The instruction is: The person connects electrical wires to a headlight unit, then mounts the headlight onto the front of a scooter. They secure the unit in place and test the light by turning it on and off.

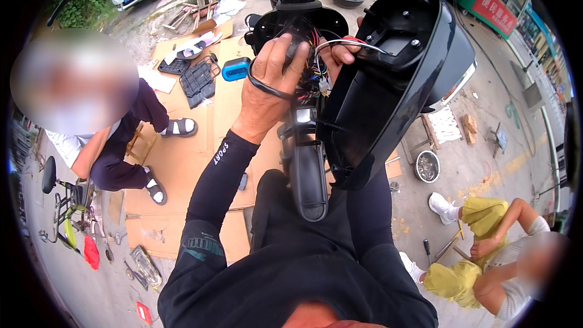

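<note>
My left hand (273, 76), with a dark band across it, reaches into the opening below the handlebar of an electric scooter. Its fingers are bent around something dark and hard to make out beside a bundle of coloured wires (317, 76). Across from it, my right hand (339, 53) has its fingers closed at red, white and black wires (349, 42). Those wires run to the inside of a black front cover (358, 118), which is off the opening and tilted to the right. The cover hides most of my right forearm. Below the wiring extends a long black plastic part (308, 176).
Flattened cardboard (164, 191) lies under the scooter. On it are a blue-rimmed case (235, 70) and black plastic parts (197, 82). A person (130, 127) sits at left, another (486, 255) at lower right near a screwdriver (427, 249). A metal bowl (427, 167) holds small parts.
</note>
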Available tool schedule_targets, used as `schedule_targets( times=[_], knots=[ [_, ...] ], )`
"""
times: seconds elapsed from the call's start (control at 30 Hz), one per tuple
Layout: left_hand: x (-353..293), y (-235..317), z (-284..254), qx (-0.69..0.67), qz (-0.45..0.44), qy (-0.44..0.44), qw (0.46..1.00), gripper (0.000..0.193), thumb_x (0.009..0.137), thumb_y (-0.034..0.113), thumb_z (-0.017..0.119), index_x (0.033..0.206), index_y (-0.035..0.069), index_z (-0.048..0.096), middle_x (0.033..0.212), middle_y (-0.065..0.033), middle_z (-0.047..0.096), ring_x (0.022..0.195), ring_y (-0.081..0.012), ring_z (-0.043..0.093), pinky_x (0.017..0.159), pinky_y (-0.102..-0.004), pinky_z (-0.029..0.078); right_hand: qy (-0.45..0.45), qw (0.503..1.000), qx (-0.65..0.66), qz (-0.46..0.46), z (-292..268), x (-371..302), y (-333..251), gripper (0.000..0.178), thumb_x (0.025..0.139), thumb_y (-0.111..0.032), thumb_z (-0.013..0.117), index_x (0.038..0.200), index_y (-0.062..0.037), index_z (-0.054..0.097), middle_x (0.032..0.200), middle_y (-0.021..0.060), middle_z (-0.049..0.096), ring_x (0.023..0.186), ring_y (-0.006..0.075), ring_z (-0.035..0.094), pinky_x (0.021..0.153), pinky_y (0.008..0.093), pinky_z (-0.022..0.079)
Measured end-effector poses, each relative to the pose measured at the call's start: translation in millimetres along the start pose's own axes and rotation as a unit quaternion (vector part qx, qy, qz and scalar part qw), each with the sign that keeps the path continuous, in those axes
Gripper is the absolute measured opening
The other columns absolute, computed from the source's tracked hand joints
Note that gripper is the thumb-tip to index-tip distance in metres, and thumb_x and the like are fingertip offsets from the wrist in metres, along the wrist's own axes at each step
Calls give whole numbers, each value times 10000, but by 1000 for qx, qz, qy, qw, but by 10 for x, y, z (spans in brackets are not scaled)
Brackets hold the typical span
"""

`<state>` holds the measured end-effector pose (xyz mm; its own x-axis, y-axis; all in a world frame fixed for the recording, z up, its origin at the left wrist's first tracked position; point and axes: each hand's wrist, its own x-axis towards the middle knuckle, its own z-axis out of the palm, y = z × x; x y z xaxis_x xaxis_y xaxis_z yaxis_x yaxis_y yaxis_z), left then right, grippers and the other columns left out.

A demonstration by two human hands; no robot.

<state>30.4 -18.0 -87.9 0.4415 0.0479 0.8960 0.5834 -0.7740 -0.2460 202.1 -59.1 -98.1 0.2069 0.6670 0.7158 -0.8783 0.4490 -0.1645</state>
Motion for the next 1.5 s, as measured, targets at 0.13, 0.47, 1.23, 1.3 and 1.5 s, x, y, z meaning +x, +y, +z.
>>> schedule_targets(
  times=[0.13,0.47,1.23,1.3,1.5],
  knots=[
    [24,-47,74,-42,-84,-25,995,510,764,-37,700,1263,57,651,1218,-151,606,1026,-300,650,832,-354,573,22,998,53,33,10,-13,-134,364,1036,-188,545,1368,-48,492,1013,71,605,898,159,570,1174,418,367],
    [195,-181,420,-80,2,165,983,343,721,-89,702,1045,22,682,1142,-129,654,1007,-306,679,813,-358,584,68,993,89,27,-90,-241,-114,456,1054,-247,502,1472,-71,454,1027,94,594,884,191,589,1103,416,423],
    [59,-85,239,-11,29,22,999,417,831,59,671,1247,68,706,1413,-118,556,1279,-313,536,1045,-401,476,292,949,-116,-23,-580,-927,-231,634,1029,-502,467,1474,-51,448,1308,158,584,1160,281,612,986,418,550],
    [59,-140,239,-27,38,7,999,408,859,88,681,1266,55,683,1420,-129,520,1289,-318,526,1038,-410,482,233,951,-190,-68,-332,-774,-139,889,910,-751,506,1473,-68,422,1368,138,573,1246,285,587,1061,453,503],
    [-209,-364,156,-408,-134,-90,899,486,862,118,720,1314,3,587,1292,-187,599,1182,-356,598,1001,-415,501,164,809,-550,-124,41,-442,115,1059,763,-837,640,1387,-5,440,1206,87,577,1106,217,595,959,379,510]
  ],
)
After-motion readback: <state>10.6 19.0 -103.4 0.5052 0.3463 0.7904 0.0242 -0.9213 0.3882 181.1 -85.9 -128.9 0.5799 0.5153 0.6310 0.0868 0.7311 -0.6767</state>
